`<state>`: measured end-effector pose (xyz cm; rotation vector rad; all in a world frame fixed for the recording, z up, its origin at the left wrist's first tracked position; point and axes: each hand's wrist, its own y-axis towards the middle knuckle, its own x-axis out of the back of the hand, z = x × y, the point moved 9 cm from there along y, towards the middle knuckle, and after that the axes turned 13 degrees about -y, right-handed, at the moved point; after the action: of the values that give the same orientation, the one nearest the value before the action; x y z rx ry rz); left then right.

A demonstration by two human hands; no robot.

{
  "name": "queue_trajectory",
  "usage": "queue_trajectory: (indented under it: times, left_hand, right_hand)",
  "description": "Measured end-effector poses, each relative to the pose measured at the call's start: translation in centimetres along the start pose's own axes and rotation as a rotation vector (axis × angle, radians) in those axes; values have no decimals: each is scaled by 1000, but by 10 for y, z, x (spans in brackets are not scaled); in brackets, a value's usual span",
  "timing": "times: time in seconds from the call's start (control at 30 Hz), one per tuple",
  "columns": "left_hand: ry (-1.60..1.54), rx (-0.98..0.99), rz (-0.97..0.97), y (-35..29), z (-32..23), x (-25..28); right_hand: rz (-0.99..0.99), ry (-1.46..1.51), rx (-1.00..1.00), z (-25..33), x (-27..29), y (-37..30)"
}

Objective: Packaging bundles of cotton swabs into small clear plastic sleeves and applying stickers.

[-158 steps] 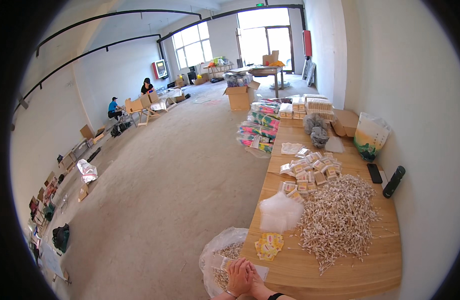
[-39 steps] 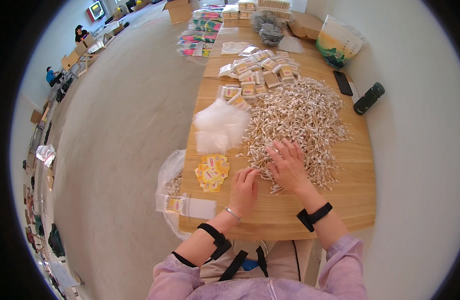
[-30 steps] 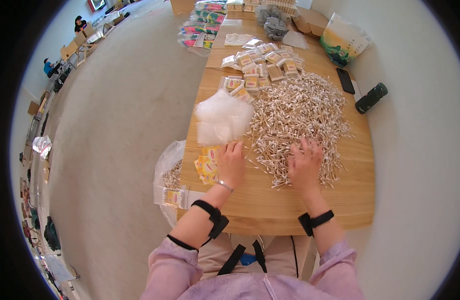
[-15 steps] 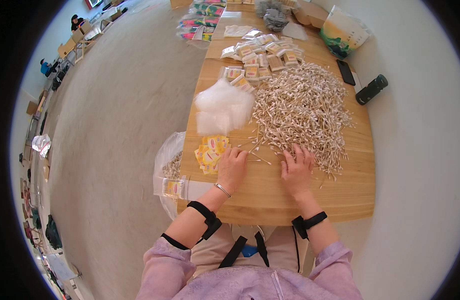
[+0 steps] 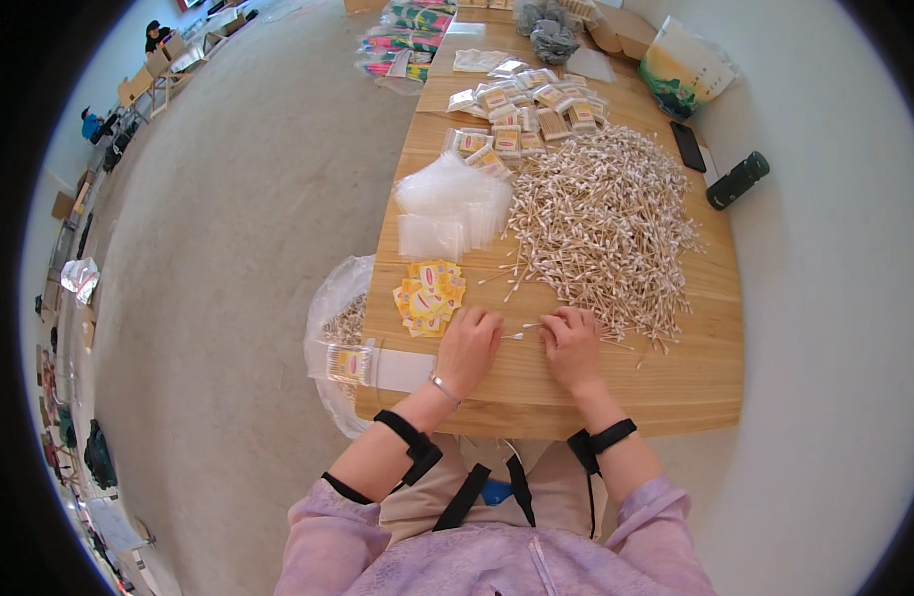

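Observation:
A large heap of cotton swabs (image 5: 601, 223) with white tips and wooden sticks covers the middle right of the table. In front of it, my left hand (image 5: 469, 348) is closed, and a cotton swab (image 5: 517, 336) points out of its fingertips to the right. My right hand (image 5: 573, 346) pinches at the heap's near edge, with a white swab tip (image 5: 529, 326) showing at its fingertips on the left. How many swabs lie within either hand is hidden. Yellow printed cards (image 5: 429, 296) lie in a loose pile just beyond my left hand.
Clear plastic sleeves (image 5: 447, 209) lie left of the heap, with filled swab packs (image 5: 526, 109) behind. A filled pack (image 5: 348, 365) and white card (image 5: 405, 371) sit at the left edge, beside a hanging plastic bag (image 5: 338, 288). A phone (image 5: 688, 146) and dark bottle (image 5: 738, 180) stand right.
Both hands have drawn a little closer together. My right hand has pulled back from the heap toward me and curled from spread fingers into a pinch, with swab tips now between the hands.

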<state>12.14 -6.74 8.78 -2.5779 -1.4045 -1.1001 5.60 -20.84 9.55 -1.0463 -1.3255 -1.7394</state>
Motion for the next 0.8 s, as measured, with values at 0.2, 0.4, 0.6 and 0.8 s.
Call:
queue_trajectory:
  times: [0.2, 0.4, 0.6, 0.8]
  left_hand:
    - [233, 7, -280, 60, 9, 15]
    - [126, 251, -4, 59, 33, -11]
    - [107, 166, -81, 50, 37, -13]
    - [16, 79, 43, 7, 25, -11]
  right_hand:
    - [85, 7, -22, 2, -11, -10]
    - [27, 16, -124, -28, -2, -19]
    - [42, -38, -72, -17, -5, -13]
    - [63, -109, -49, -20, -3, -14]
